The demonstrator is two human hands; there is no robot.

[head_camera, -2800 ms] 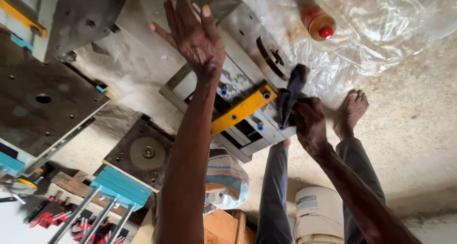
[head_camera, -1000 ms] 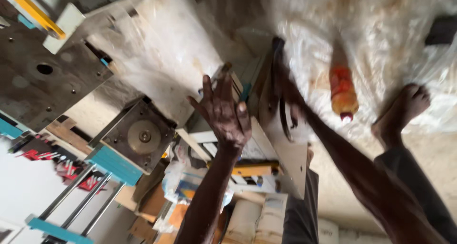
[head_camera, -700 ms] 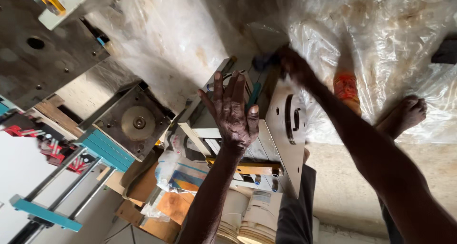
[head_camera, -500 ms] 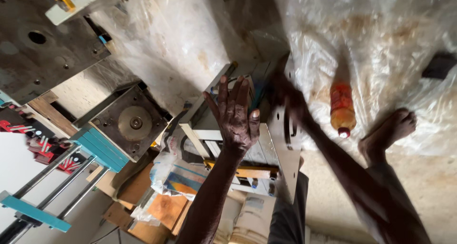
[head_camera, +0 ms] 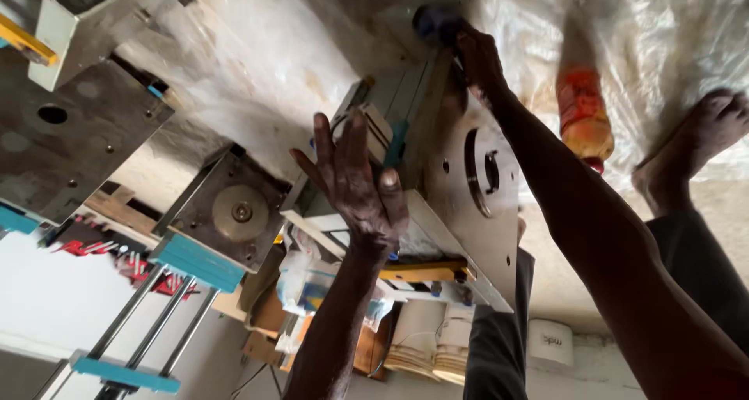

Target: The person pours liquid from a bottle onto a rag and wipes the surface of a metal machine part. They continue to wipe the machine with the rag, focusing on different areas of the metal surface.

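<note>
Far left: grey steel mould plate with a round bore, tilted, and a yellow strap at the top edge. Below it are two chrome guide rods with teal end bars, running diagonally, beside a cluster of red-handled tools. Next over, a square grey steel block with a round brass-coloured bushing in its face and a teal strip along one edge.

Centre: left hand is spread flat, fingers splayed, palm pressed on the side face of the large grey steel mould block. It's bracing, not clamped around anything. The block lies tilted, long axis running from the upper centre down toward the lower right. Its broad face with the round locating ring points toward the camera. A yellow bar is bolted across its lower end.

Right hand is at the block's upper end, closed around a dark blue-black handle. Tool type can't be read, too blurred. So the right hand works the top end while the left steadies mid-body. The left is nearer the block's middle, and the tool sits up and right of it.

Right of the arm: orange-labelled plastic bottle lying on crumpled clear plastic sheeting. Further right, the person's bare foot on the concrete floor, dark trouser leg below it.

Bottom centre: cardboard boxes and stacked pale buckets against the wall.
</note>
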